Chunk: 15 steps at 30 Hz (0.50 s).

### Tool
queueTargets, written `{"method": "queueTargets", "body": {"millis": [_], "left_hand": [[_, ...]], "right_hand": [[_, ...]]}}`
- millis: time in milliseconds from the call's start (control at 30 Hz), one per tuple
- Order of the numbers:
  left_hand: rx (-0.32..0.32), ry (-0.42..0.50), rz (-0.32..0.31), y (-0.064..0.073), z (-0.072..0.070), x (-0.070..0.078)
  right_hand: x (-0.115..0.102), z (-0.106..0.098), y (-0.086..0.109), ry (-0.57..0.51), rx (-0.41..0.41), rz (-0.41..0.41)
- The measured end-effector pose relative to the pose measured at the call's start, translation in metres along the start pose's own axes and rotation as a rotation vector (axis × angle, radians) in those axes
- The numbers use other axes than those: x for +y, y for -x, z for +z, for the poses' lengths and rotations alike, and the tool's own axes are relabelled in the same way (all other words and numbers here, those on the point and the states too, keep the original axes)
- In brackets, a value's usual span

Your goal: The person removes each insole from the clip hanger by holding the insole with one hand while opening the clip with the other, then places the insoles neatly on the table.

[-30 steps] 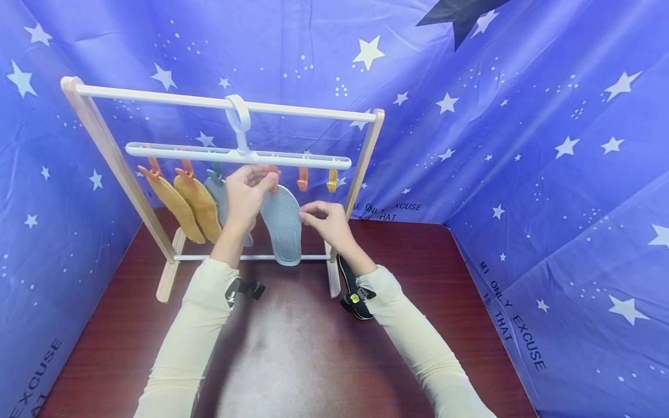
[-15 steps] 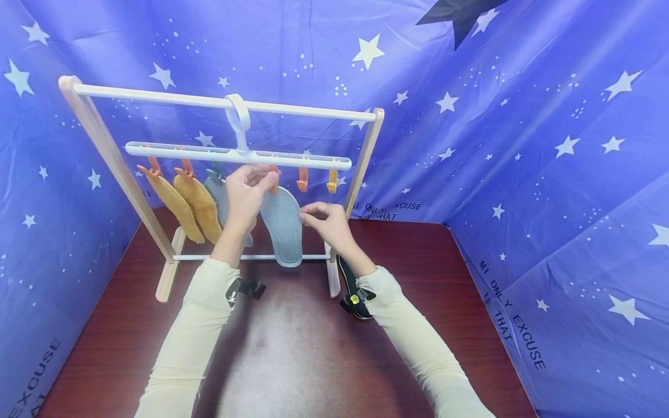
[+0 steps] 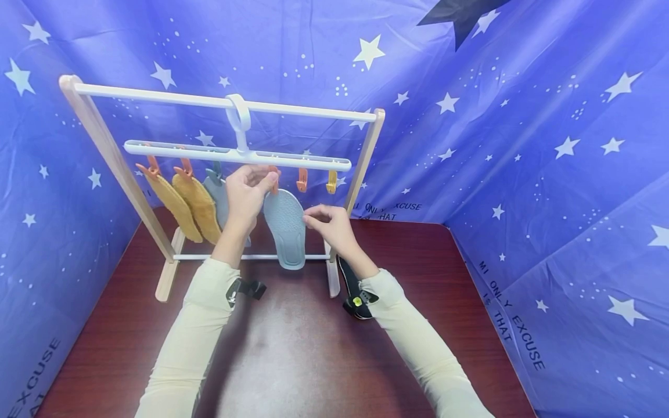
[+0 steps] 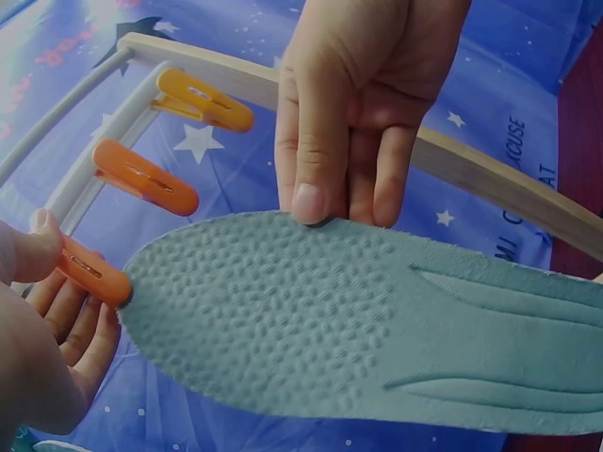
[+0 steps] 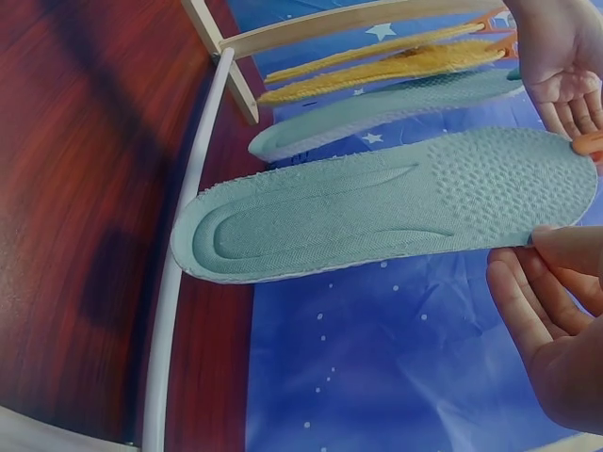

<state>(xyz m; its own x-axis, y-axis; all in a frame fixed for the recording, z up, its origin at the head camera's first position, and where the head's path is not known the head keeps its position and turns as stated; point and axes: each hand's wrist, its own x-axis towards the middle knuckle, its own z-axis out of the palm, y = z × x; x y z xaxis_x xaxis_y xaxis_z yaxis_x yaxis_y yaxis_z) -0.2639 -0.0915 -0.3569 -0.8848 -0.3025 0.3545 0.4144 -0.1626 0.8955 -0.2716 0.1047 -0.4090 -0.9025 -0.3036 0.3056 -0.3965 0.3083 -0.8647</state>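
Observation:
A grey-green insole (image 3: pixel 285 232) with a dimpled front half hangs heel down below the white clip hanger (image 3: pixel 198 152). My left hand (image 3: pixel 247 194) pinches an orange clip (image 4: pixel 94 273) between thumb and fingers. The tip of that clip is right at the insole's toe edge in the left wrist view. My right hand (image 3: pixel 334 227) pinches the insole's side edge near the dimpled part, thumb on the near face, as the right wrist view shows. Left of my left hand, two yellow fuzzy insoles (image 3: pixel 197 206) and another grey-green insole (image 5: pixel 377 113) hang from clips.
The hanger hooks over the top bar of a wooden rack (image 3: pixel 368 157). An orange clip (image 4: pixel 146 179) and a yellow clip (image 4: pixel 204 99) hang at its right end with nothing in them. A black insole-like item (image 3: pixel 360 293) lies on the dark red table (image 3: pixel 418 278) beneath my right wrist.
The grey-green insole has shifted slightly right and down, with my right hand moving along at its edge. My left hand stays at the orange clip.

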Motion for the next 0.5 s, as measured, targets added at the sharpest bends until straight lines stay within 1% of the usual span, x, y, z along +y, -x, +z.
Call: {"method": "queueTargets", "body": {"millis": [333, 500], "left_hand": [[-0.004, 0.026, 0.005, 0.000, 0.001, -0.001], [-0.005, 0.031, 0.014, 0.000, 0.001, 0.000]], "right_hand": [[0.005, -0.010, 0.007, -0.040, 0.026, 0.027], [0.007, -0.017, 0.012, -0.066, 0.030, 0.022]]}}
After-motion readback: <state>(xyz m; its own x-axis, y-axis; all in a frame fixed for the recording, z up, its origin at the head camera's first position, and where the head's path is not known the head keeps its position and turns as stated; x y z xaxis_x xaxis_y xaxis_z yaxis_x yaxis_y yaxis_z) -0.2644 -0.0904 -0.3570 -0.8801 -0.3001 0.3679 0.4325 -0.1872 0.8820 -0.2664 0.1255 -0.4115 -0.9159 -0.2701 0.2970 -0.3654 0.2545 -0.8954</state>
